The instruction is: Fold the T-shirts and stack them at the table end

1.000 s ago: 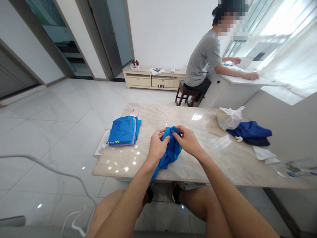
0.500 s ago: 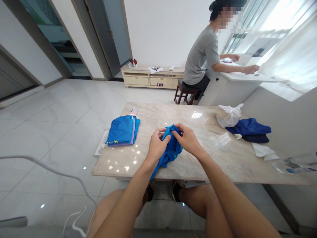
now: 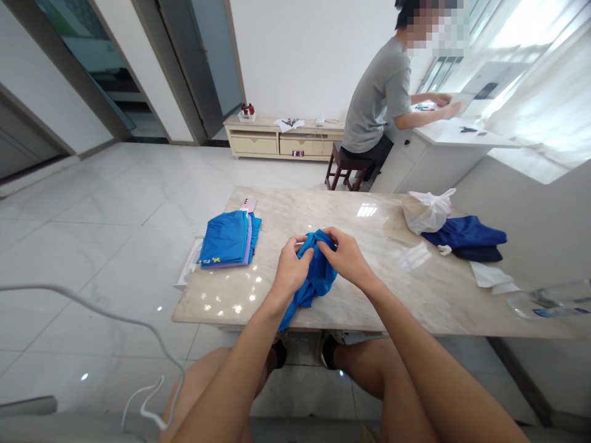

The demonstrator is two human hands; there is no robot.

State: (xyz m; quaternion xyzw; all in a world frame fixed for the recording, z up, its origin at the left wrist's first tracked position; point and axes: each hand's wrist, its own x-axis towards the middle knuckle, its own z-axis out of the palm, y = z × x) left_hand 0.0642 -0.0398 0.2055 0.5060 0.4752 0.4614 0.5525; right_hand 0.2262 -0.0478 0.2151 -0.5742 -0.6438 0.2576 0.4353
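My left hand (image 3: 290,267) and my right hand (image 3: 344,255) are both closed on a crumpled bright blue garment (image 3: 314,280) over the near side of the marble table (image 3: 369,289). The fingers pinch the garment's top edge, close together. Its lower part hangs over the table's near edge towards my knees. To the left lies a stack of folded blue and purple clothes (image 3: 228,240).
A white plastic bag (image 3: 427,209) and dark blue clothes (image 3: 466,237) lie at the table's right, with white papers (image 3: 489,277) and a clear bottle (image 3: 549,301). A pink phone (image 3: 249,203) lies behind the stack. Another person (image 3: 381,107) sits at a white counter beyond. A white cable (image 3: 92,307) hangs at left.
My hands have stayed on the blue garment, shifting their pinch slightly along its top edge. The person at the counter has moved their hands.
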